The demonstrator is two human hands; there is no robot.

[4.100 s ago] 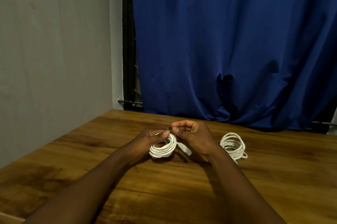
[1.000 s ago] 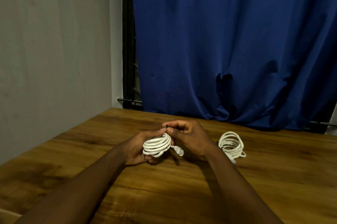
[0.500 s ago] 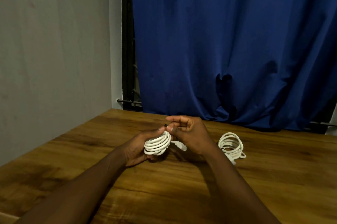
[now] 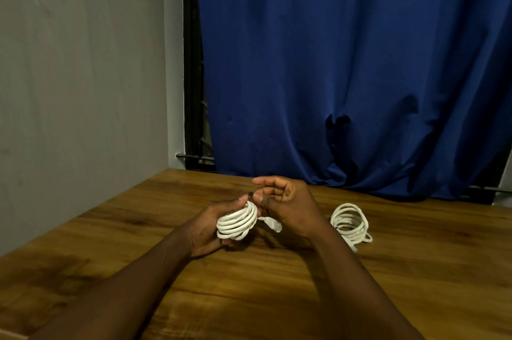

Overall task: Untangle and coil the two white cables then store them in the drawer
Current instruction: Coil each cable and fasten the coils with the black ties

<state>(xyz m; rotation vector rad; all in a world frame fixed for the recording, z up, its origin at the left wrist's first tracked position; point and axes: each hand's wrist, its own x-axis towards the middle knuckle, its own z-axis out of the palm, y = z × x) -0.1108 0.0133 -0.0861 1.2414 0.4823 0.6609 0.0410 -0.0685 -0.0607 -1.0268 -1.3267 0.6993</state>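
while the first coil (image 4: 237,222) sits in my left grip (image 4: 209,226), i can read it well: a white cable wound into a tight ring of about five or six stacked turns, held on edge just above the bench (image 4: 415,278) near its middle. the left grip is clenched around it, thumb over the top of the ring and fingers curled under the lower side. one short tail comes out of the ring to the right and ends in a white plug (image 4: 274,224), which hangs free between the two wrists.

my right grip (image 4: 289,201) is just beside the coil's top. its thumb and a curled finger pinch a thin dark strand (image 4: 250,193) that meets the tip of the left thumb, with the forefinger stretched out above. i cannot tell what the strand is.

the second coil (image 4: 350,222) lies flat on the bench to the right of my right wrist, apart from both grips. it is white too, but looser, its turns spread, with an end trailing toward me.

behind the bench a deep blue curtain (image 4: 346,62) hangs down to the far edge. a dark window frame (image 4: 191,68) shows at its left side, then a plain grey wall (image 4: 83,62).
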